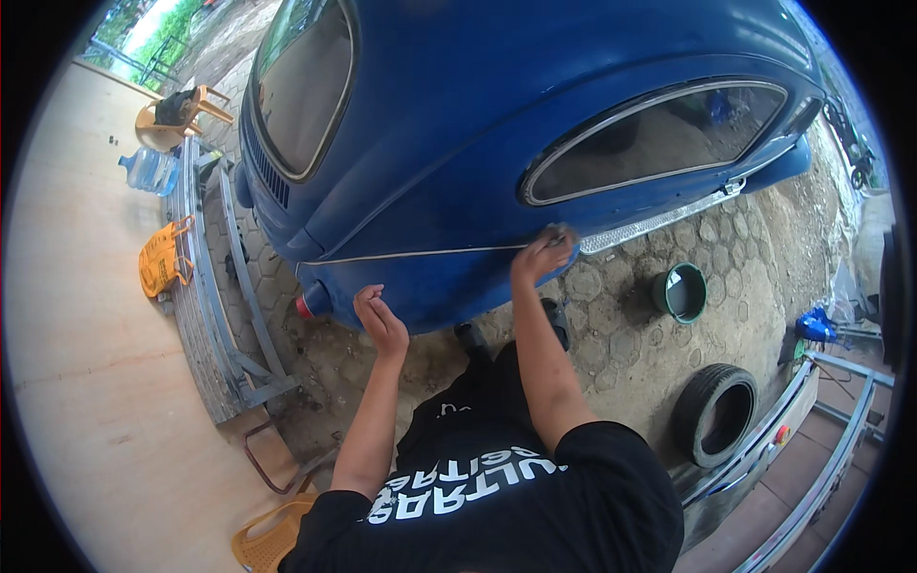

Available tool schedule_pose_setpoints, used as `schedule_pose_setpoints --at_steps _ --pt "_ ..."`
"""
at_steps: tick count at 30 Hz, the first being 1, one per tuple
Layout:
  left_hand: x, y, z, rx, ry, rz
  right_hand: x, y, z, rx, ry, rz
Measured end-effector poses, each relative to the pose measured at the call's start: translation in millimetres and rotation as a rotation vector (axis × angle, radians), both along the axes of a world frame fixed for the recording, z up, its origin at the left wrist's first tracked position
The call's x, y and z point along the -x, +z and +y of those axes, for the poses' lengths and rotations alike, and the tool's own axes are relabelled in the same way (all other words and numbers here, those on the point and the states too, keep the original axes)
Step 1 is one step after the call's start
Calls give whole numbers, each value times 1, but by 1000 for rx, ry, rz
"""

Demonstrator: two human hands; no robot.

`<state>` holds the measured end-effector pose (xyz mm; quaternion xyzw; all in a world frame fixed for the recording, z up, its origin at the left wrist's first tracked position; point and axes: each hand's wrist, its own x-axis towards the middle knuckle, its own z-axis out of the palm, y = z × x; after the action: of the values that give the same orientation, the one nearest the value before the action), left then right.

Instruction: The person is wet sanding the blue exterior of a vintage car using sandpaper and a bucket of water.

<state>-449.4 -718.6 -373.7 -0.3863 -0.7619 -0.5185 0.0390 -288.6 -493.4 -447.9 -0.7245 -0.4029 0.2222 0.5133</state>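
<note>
A dark blue rounded car [449,105] fills the upper part of the head view. My right hand [543,256] is closed at the rear fender [439,291], near the lower corner of the long side window. Something small and greyish shows at its fingertips, too blurred to name. My left hand [382,323] is held in front of the same fender, nearer the red tail light [304,307]. Its fingers are loosely stretched and nothing is in them. A pale trim strip [420,255] runs along the fender's upper edge.
A green-rimmed bucket of water [682,292] stands on the paving at the right, with a tyre [716,414] nearer me. At the left, metal frames [212,315] lie by a wall, with an orange bag [164,258], a water jug [151,172] and a chair [181,113].
</note>
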Motion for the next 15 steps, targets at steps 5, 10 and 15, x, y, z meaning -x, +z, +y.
schedule_pose_setpoints --at_steps 5,10,15 --pt "-9 -14 -2 -2 -12 -55 40 27 2 3 4 -128" --pt "-36 -3 33 -27 -112 -76 54 -2 -83 -126 877 -583" --pt "-35 22 39 -50 -209 8 17 2 -41 -223 478 -514"
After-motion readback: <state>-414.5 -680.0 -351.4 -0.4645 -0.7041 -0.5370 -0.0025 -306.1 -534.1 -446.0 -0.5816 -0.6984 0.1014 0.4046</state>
